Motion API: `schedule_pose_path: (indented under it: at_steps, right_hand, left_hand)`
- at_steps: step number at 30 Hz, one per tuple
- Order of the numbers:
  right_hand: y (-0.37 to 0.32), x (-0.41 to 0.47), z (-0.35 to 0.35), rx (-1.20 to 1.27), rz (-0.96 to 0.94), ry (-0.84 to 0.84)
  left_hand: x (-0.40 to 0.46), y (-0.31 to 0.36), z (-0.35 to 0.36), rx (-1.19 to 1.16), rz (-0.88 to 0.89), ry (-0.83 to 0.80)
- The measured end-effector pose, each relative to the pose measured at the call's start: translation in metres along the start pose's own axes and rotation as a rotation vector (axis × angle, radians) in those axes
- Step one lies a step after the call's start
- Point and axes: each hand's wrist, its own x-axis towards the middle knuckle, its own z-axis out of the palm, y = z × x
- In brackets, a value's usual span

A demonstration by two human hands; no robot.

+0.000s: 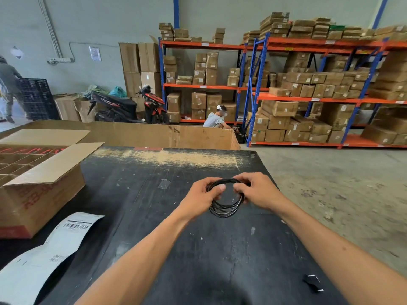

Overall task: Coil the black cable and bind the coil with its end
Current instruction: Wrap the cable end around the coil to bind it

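The black cable [224, 209] is wound into a round coil of several loops, held just above the black table [198, 249]. My left hand [201, 195] grips the coil's left side, thumb inside the ring. My right hand [258, 191] pinches the coil's right side, fingers curled over the strands. The top arc of the coil spans between both hands; the lower arc hangs free below them. The cable's end is hidden among the loops and fingers.
An open cardboard box [37, 183] with dividers stands at the table's left. A long printed label strip [44, 256] curls at the front left. A small black piece [312, 282] lies at the front right. Beyond the table stand a big carton [198, 137], shelves of boxes and two people.
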Motion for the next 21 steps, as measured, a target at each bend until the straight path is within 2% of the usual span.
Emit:
schedule_pose_path:
  at_steps: [2,5,6,8,10,12,14,17,19,21]
  right_hand:
    - [0.007,0.004,0.0,0.17,0.097,0.055]
    - [0.01,0.005,-0.001,0.261,0.224,-0.037]
    - [0.009,0.002,-0.001,0.243,0.242,-0.083]
    - [0.003,-0.003,-0.003,0.019,0.171,-0.108]
    - [0.001,-0.006,-0.003,-0.232,0.001,-0.123]
    - [0.002,-0.006,0.0,-0.346,-0.141,-0.109]
    - [0.011,-0.005,0.004,-0.409,-0.224,-0.048]
    - [0.018,-0.006,0.01,-0.415,-0.175,0.032]
    - [0.02,-0.007,0.015,-0.419,-0.13,0.009]
    - [0.016,-0.007,0.018,-0.432,-0.091,-0.053]
  left_hand:
    - [-0.001,-0.002,-0.002,-0.155,-0.026,-0.037]
    - [0.0,-0.003,-0.002,-0.479,-0.049,0.031]
    - [0.0,-0.001,0.0,-0.485,-0.036,0.061]
    - [0.003,0.003,0.002,-0.265,0.009,0.077]
    - [0.006,0.007,0.003,-0.001,0.039,-0.013]
    - [0.008,0.011,0.003,0.113,0.03,-0.089]
    - [0.008,0.013,0.002,0.096,-0.01,-0.093]
    - [0.006,0.011,0.0,-0.173,-0.114,-0.098]
    - [0.005,0.01,0.004,-0.324,-0.149,-0.056]
    - [0.006,0.007,0.009,-0.292,-0.134,0.031]
